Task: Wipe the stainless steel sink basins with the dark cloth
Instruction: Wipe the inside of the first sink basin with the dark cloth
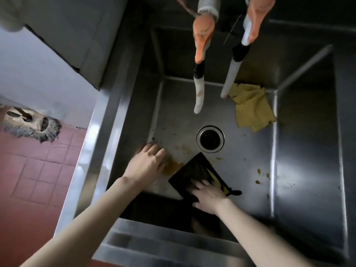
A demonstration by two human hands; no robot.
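Observation:
I look down into a deep stainless steel sink basin point(300, 155) with a round drain point(210, 139) in the middle of its floor. A dark cloth point(194, 170), folded into a square with a yellow streak on it, lies flat on the floor just in front of the drain. My right hand point(207, 193) presses down on the cloth's near corner, fingers spread. My left hand point(148, 160) rests open on the basin floor to the left of the cloth, beside a yellow-brown stain point(172, 166). Small yellow food bits point(259, 171) lie to the right.
A crumpled yellow cloth point(252, 108) sits in the far right corner of the basin. Two taps with orange handles point(203, 33) and white spouts point(199, 95) hang over the basin's back. Red floor tiles point(38, 170) and a dirty mop head point(30, 125) are to the left.

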